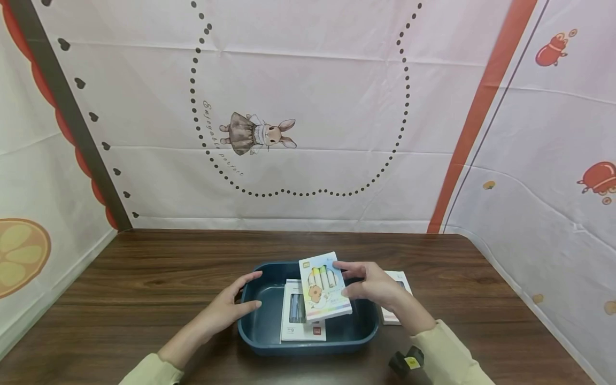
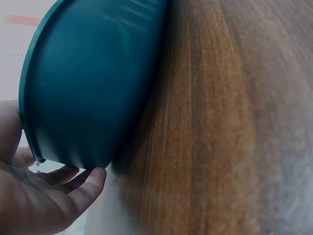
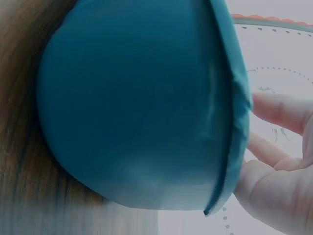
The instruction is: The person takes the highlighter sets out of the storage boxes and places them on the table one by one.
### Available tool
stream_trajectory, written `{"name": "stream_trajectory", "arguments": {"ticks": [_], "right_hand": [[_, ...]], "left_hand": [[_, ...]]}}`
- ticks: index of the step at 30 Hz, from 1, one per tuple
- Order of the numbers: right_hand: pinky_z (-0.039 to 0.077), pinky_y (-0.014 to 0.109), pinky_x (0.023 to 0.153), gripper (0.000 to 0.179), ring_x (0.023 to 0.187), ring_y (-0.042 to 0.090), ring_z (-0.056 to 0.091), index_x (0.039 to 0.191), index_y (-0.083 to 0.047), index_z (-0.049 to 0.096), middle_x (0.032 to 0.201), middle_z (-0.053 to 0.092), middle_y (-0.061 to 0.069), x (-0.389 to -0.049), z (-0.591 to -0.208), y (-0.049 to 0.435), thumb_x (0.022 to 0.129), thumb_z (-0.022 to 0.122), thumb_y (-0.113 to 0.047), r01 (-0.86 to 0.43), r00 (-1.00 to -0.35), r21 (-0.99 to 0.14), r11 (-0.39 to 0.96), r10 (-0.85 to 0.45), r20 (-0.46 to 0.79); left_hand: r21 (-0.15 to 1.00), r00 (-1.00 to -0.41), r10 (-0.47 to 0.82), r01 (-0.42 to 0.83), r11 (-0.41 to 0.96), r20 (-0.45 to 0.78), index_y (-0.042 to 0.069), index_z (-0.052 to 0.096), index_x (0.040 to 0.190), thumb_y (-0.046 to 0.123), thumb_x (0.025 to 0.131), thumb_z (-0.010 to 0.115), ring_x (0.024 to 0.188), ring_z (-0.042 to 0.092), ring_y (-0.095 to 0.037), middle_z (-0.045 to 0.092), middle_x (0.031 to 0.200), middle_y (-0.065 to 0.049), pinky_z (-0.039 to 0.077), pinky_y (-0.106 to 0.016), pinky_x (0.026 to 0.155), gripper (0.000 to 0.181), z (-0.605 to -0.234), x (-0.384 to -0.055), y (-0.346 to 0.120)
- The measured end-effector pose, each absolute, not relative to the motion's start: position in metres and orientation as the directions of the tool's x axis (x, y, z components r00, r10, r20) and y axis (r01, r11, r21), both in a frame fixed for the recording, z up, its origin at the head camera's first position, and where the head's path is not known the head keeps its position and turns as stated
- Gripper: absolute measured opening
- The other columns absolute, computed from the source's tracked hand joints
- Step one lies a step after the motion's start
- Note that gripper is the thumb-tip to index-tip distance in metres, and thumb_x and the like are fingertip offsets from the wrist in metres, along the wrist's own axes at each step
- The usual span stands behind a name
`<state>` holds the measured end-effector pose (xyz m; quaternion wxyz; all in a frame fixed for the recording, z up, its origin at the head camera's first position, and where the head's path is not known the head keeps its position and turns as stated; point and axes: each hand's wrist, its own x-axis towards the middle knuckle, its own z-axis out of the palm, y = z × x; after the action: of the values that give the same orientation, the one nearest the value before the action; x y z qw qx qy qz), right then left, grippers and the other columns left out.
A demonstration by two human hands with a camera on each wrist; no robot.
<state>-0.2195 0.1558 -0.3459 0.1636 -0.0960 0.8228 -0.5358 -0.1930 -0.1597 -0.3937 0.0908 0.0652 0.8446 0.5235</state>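
Note:
A dark blue plastic basin (image 1: 262, 348) stands on the wooden table. My right hand (image 1: 372, 286) pinches the right edge of a white box of highlighter pens (image 1: 320, 299) above the basin, its window showing yellow and green pens. Below it, another white pen box (image 1: 289, 334) with a window lies in the basin, partly covered by the held box. My left hand (image 1: 223, 310) holds the basin's left end, thumb and fingers at the rim. In the left wrist view, the left hand (image 2: 44, 196) touches the basin wall (image 2: 93, 88). In the right wrist view, the basin hides the held box from the right hand (image 3: 283, 161).
Right of the basin, a white box (image 1: 399, 278) lies on the table, partly hidden by the right forearm. A small black object with a yellow label (image 1: 406, 362) is near the right sleeve. Printed cloth (image 1: 308, 107) hangs behind and beside the brown table (image 1: 168, 267).

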Motion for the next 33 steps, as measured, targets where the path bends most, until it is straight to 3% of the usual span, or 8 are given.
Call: {"name": "stream_trajectory", "arguments": {"ticks": [24,33], "right_hand": [[0.05,0.036,0.077,0.056,0.099,0.028,0.054,0.13,-0.01,0.052,0.127,0.047,0.023,-0.222,-0.332,0.179,0.076,0.067,-0.005,-0.017,-0.946,-0.921,0.389,-0.303,-0.111],[0.049,0.039,0.082,0.059,0.101,0.025,0.056,0.132,-0.013,0.049,0.128,0.048,0.02,-0.222,-0.331,0.184,0.076,0.069,-0.01,-0.03,-0.957,-0.914,0.405,-0.275,-0.091]], "left_hand": [[0.895,-0.974,0.208,0.016,0.446,-0.087,0.021,0.04,0.136,0.017,0.085,0.063,0.13,0.026,-0.044,0.03,0.145,-0.016,0.026,-0.065,0.095,0.057,-0.394,-0.193,-0.16],[0.894,-0.974,0.206,0.012,0.448,-0.09,0.021,0.039,0.137,0.017,0.085,0.063,0.131,0.024,-0.044,0.03,0.145,-0.016,0.025,-0.065,0.096,0.057,-0.395,-0.193,-0.159]]}}
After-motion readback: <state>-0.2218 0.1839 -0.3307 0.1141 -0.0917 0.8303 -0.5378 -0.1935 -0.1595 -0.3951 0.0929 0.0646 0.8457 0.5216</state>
